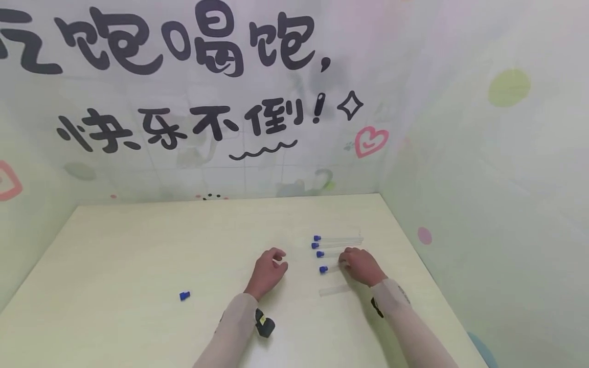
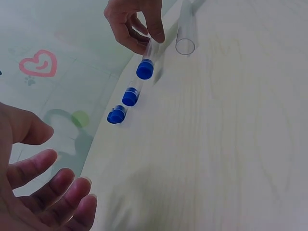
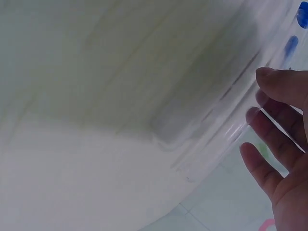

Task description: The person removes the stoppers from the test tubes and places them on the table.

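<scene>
My right hand (image 1: 363,267) pinches a clear test tube with a blue cap (image 1: 324,269), low over the table. In the left wrist view, the thumb of the right hand (image 2: 137,21) lies along one side of this tube (image 2: 151,49) and the fingers are on the other. Farther back, several capped tubes (image 1: 338,239) lie side by side, caps pointing left. Nearer me lies an uncapped clear tube (image 1: 333,291), its round mouth visible in the left wrist view. My left hand (image 1: 268,271) hovers left of the tubes, fingers loosely bent, holding nothing.
One loose blue cap (image 1: 184,296) lies on the left part of the pale wooden table (image 1: 138,245). Printed fabric walls (image 1: 193,174) stand along the back and sides of the table. A black wrist camera (image 1: 264,324) sits at the left sleeve.
</scene>
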### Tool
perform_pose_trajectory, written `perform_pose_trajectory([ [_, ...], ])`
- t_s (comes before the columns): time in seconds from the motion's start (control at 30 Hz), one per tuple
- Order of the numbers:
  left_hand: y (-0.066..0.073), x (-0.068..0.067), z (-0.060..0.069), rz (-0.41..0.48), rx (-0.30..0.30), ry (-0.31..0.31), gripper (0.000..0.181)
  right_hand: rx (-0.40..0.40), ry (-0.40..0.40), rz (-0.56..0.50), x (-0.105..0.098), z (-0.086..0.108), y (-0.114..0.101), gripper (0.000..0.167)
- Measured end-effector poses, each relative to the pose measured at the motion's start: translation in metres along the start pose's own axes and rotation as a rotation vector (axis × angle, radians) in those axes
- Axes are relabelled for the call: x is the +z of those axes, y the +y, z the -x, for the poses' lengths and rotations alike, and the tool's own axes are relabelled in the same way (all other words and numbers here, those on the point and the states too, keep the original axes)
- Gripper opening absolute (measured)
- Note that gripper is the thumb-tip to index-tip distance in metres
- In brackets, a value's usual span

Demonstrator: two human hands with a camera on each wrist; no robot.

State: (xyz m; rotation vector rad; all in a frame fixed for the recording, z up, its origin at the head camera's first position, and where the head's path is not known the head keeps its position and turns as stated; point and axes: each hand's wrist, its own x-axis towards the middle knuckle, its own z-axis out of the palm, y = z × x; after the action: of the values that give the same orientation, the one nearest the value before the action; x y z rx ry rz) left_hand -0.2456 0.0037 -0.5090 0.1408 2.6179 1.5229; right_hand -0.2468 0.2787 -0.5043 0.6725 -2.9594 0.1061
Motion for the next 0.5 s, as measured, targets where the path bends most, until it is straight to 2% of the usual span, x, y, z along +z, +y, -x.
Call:
perform_pose_trajectory([
  [0.27, -0.003, -0.020, -0.002, -0.010, -0.010, 0.045, 0.026, -0.005, 0.031, -0.008, -0.017, -0.015, -0.017, 0.017],
  [0.5, -0.005, -0.035, 0.000, 0.018, -0.021, 0.061, 0.028, -0.078, 0.104, -0.019, -0.031, -0.028, -0.035, 0.019],
])
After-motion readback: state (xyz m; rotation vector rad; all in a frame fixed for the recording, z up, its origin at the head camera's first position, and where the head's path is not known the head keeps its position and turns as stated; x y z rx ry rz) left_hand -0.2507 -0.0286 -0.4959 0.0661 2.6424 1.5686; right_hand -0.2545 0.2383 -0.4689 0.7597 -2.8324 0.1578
